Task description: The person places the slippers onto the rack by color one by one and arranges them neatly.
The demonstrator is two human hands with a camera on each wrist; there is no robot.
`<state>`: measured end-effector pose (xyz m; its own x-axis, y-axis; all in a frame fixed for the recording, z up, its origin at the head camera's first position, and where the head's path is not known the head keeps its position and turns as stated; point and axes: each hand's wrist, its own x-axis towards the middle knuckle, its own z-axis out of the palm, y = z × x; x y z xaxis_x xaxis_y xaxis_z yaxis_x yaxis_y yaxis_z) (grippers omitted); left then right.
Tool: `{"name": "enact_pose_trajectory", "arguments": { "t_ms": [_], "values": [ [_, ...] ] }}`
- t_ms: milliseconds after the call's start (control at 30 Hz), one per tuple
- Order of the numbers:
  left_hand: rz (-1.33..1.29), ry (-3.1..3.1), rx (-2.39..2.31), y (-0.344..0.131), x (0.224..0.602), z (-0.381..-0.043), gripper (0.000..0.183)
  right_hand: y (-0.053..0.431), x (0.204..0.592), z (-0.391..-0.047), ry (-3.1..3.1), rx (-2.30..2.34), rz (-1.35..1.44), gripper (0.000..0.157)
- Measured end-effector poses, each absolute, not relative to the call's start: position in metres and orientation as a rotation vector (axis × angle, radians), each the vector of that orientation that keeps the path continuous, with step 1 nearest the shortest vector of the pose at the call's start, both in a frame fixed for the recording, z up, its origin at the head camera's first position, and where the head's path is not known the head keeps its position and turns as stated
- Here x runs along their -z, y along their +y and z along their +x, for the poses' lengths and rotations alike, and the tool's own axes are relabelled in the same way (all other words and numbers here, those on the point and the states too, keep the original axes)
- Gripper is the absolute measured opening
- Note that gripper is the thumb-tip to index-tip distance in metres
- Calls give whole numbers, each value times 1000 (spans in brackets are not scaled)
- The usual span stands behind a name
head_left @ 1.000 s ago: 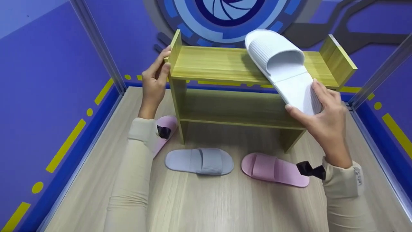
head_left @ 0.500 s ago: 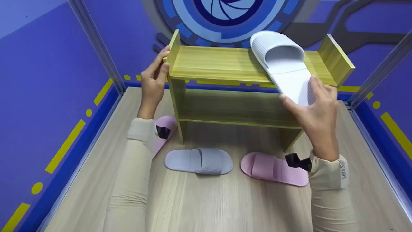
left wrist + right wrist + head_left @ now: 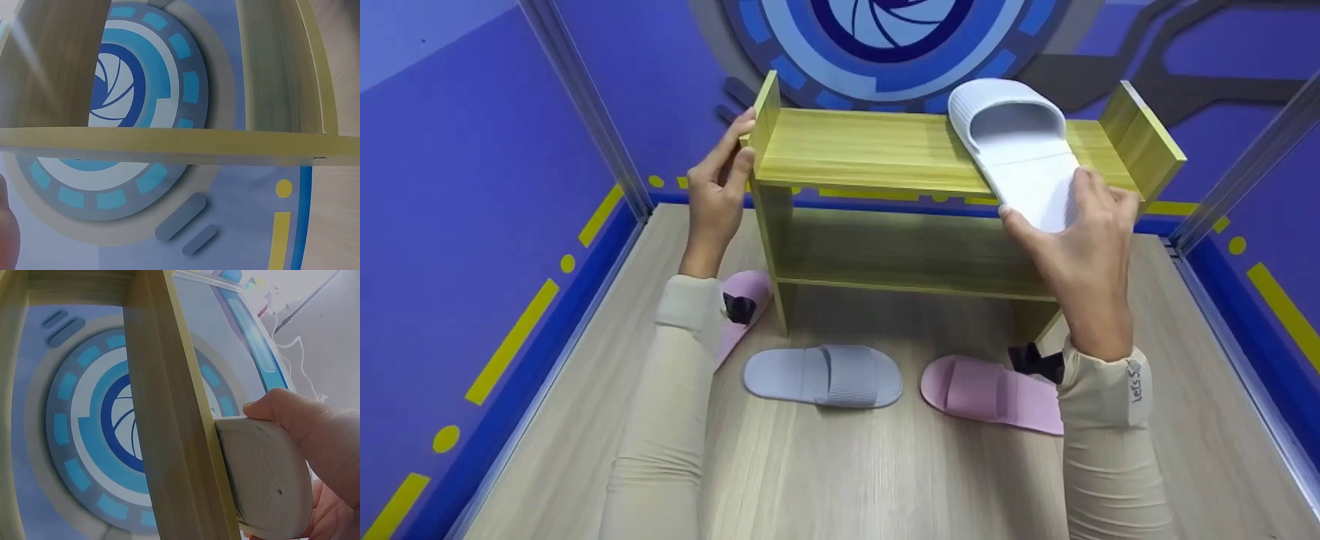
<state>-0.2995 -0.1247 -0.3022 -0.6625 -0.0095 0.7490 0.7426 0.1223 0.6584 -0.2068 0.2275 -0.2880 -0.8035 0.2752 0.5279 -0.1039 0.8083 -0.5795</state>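
Note:
My right hand (image 3: 1087,247) holds a white slipper (image 3: 1027,184) by its heel end, thumb on one edge and fingers on the other. The slipper slants toe-up over the right part of the top board of a wooden shoe rack (image 3: 870,146). In the right wrist view the slipper's heel (image 3: 267,478) lies right against the board's front edge, with my thumb (image 3: 287,408) over it. My left hand (image 3: 720,187) grips the upper left side panel of the rack, thumb at its front edge. The left wrist view shows only a sliver of that hand.
On the wooden floor in front of the rack lie another white slipper (image 3: 821,375) and a pink slipper (image 3: 982,390), partly behind my right sleeve. Another pink slipper (image 3: 746,289) lies left of the rack, partly behind my left sleeve. Blue patterned walls (image 3: 495,210) enclose the space.
My right hand has moved forward and slightly left, bringing the white slipper farther over the top board and tilting it flatter. The left hand stays on the side panel.

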Motion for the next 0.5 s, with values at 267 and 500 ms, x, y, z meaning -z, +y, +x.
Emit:
{"name": "enact_pose_trajectory", "arguments": {
  "t_ms": [267, 500],
  "values": [
    [-710, -1776, 1604, -124, 302, -299, 33, 227, 290, -212, -2362, -752, -82, 75],
    [-708, -1773, 1598, -124, 304, -301, 33, 229, 290, -209, -2368, -734, -43, 75]
  ]
}}
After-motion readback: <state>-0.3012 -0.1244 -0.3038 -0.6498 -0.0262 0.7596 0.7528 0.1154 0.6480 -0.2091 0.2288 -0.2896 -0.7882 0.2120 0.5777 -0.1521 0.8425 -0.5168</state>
